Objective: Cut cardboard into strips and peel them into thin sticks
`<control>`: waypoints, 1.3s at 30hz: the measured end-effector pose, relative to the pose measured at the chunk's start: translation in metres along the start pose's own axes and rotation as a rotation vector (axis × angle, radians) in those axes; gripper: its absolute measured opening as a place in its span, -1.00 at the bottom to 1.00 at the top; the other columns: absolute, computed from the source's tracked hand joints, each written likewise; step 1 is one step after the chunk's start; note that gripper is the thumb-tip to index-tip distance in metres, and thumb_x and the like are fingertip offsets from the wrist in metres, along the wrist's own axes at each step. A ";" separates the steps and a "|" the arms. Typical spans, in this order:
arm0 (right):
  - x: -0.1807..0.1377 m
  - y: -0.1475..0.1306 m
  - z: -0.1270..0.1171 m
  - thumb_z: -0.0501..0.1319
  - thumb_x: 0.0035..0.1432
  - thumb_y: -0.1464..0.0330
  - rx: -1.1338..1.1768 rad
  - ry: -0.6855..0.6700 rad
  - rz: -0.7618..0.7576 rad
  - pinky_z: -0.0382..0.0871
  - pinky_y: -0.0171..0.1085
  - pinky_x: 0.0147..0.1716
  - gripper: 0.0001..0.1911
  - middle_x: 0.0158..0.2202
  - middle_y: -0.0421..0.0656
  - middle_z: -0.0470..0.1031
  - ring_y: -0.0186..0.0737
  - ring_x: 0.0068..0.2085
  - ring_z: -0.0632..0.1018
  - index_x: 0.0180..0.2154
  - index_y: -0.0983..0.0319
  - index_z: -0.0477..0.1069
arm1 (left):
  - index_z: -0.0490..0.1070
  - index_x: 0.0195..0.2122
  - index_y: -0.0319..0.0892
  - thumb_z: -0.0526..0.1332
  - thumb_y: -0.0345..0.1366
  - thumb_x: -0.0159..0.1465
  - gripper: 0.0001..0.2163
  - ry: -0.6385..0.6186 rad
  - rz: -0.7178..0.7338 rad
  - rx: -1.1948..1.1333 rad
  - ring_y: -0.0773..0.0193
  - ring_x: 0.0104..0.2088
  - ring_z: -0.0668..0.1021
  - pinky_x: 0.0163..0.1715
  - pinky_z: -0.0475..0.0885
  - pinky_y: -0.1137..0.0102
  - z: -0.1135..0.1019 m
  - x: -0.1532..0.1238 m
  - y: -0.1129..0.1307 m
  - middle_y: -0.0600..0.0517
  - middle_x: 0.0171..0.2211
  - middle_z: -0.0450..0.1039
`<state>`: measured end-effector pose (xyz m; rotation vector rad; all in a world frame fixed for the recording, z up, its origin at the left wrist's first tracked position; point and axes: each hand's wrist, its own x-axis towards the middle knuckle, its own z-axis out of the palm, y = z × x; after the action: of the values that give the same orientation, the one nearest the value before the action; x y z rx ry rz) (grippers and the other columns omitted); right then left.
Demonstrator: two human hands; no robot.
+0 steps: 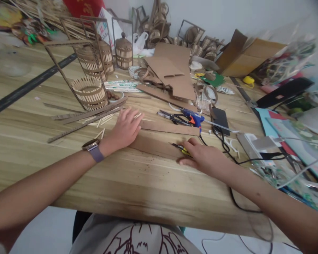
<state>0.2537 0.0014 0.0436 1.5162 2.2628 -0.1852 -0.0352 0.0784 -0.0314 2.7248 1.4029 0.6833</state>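
Note:
My right hand (201,155) is closed around a yellow-and-black utility knife (184,149), its tip over a brown cardboard strip (155,145). At the strip's left end my left hand (125,127) lies flat with its fingers stretched out; whether it also touches the second cardboard strip (169,127) behind, I cannot tell. A blue hot glue gun (194,118) and dark-handled scissors (175,117) lie just beyond that strip. Short pale sticks (106,120) and long dark strips (87,124) are left of my left hand.
An open slatted basket (91,95) with a tall handle stands at back left, near several lidded ones. Behind lie cardboard sheets (172,70) and a cardboard box (249,53). A phone (220,121), black cables (225,144) and a power strip (254,150) occupy the right.

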 end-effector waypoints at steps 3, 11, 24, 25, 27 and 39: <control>0.006 -0.017 -0.012 -0.07 0.41 0.10 -0.033 -0.003 0.008 0.24 -0.29 -0.49 -0.59 -0.07 0.01 0.51 -0.13 -0.33 0.61 0.05 0.22 0.29 | 0.24 0.26 -0.35 -0.08 -0.32 0.42 -0.56 0.011 -0.013 0.018 -0.22 0.32 0.12 0.27 -0.01 -0.22 -0.001 0.009 0.004 -0.32 0.27 0.20; 0.045 -0.077 -0.039 -0.04 0.43 0.23 -0.045 0.001 -0.219 0.22 -0.31 -0.50 -0.69 -0.24 -0.04 0.63 -0.07 -0.26 0.65 -0.02 0.25 0.36 | 0.26 0.26 -0.35 -0.07 -0.30 0.42 -0.55 -0.031 -0.013 0.028 -0.22 0.30 0.17 0.25 0.01 -0.24 0.017 0.011 -0.002 -0.33 0.25 0.25; 0.065 -0.092 -0.042 -0.05 0.42 0.25 -0.106 0.016 -0.268 0.19 -0.31 -0.52 -0.61 -0.32 -0.03 0.65 -0.05 -0.33 0.65 0.14 0.24 0.32 | 0.24 0.28 -0.36 -0.05 -0.28 0.43 -0.55 -0.061 -0.007 0.068 -0.23 0.32 0.15 0.28 -0.03 -0.21 0.020 0.010 -0.001 -0.31 0.27 0.24; 0.065 -0.092 -0.042 -0.04 0.42 0.25 -0.106 0.020 -0.269 0.18 -0.32 -0.53 -0.61 -0.31 -0.03 0.65 -0.05 -0.33 0.65 0.15 0.24 0.32 | 0.24 0.28 -0.35 -0.05 -0.28 0.43 -0.55 -0.060 -0.005 0.072 -0.23 0.32 0.15 0.28 -0.03 -0.21 0.021 0.010 -0.001 -0.31 0.27 0.24; 0.066 -0.092 -0.042 -0.04 0.42 0.26 -0.105 0.028 -0.272 0.14 -0.32 -0.55 -0.61 -0.31 -0.05 0.65 -0.06 -0.35 0.65 0.16 0.22 0.30 | 0.25 0.27 -0.35 -0.04 -0.27 0.43 -0.55 -0.058 -0.004 0.079 -0.23 0.32 0.16 0.27 -0.02 -0.21 0.021 0.010 -0.001 -0.31 0.26 0.24; 0.070 -0.097 -0.049 -0.01 0.41 0.36 -0.197 0.015 -0.320 0.27 -0.29 -0.55 -0.63 -0.35 0.04 0.64 0.03 -0.34 0.67 0.18 0.24 0.29 | 0.28 0.26 -0.31 -0.03 -0.26 0.43 -0.57 -0.049 -0.001 0.093 -0.23 0.32 0.17 0.28 0.00 -0.20 0.021 0.010 0.000 -0.28 0.25 0.27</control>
<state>0.1301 0.0381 0.0486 1.0562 2.4437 -0.0397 -0.0226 0.0902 -0.0471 2.7895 1.4605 0.5614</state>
